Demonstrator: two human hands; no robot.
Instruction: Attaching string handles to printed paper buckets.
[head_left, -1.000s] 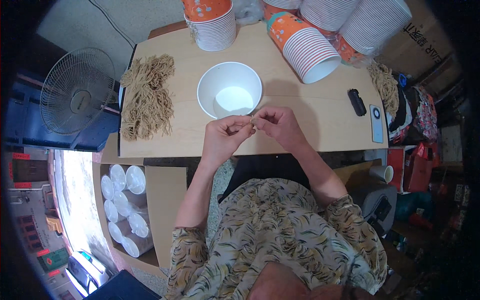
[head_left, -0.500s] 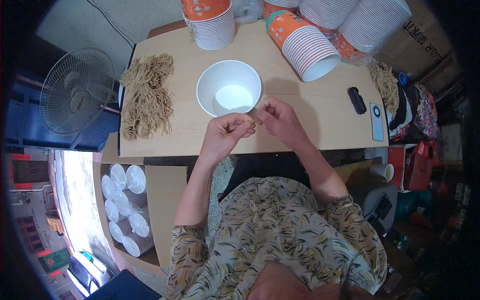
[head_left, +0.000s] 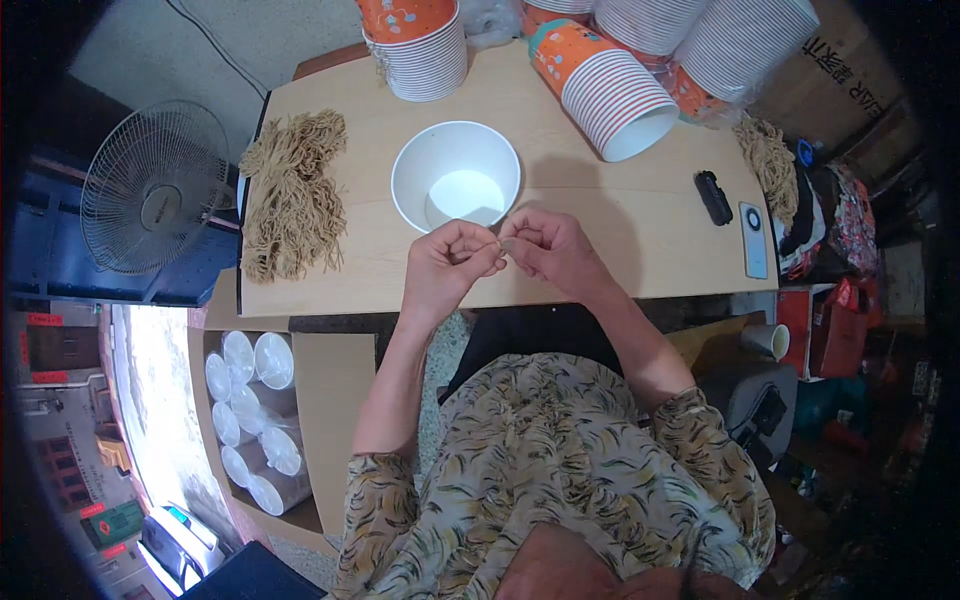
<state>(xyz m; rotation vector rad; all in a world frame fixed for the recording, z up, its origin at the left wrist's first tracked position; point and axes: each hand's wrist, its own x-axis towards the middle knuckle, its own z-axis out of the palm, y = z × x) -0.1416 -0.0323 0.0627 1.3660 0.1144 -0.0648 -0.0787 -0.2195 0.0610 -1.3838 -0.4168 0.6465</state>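
Just off the near rim of a white paper bucket (head_left: 456, 178), my two hands meet with their fingertips together. My left hand (head_left: 450, 262) is closed in a pinch, thumb against the forefinger. From the other side my right hand (head_left: 555, 252) pinches too, its thumb and finger touching the left fingertips. Something tiny and tan may be between them, but it is too small to name. The bucket stands upright, and its visible inside is bare white. Left of it lies a heap of tan twine loops (head_left: 293, 195).
Stacked orange-and-white paper buckets (head_left: 428, 60) stand at the back, and another stack (head_left: 610, 95) lies tipped. A black object (head_left: 713, 198) and a phone (head_left: 752, 240) lie at right. A fan (head_left: 157, 190) is left. Below it, a carton (head_left: 335, 430) holds wrapped cup stacks.
My right hand has come slightly left and down, closing the small gap to the left fingertips. The left hand stays nearly in place, still pinching.
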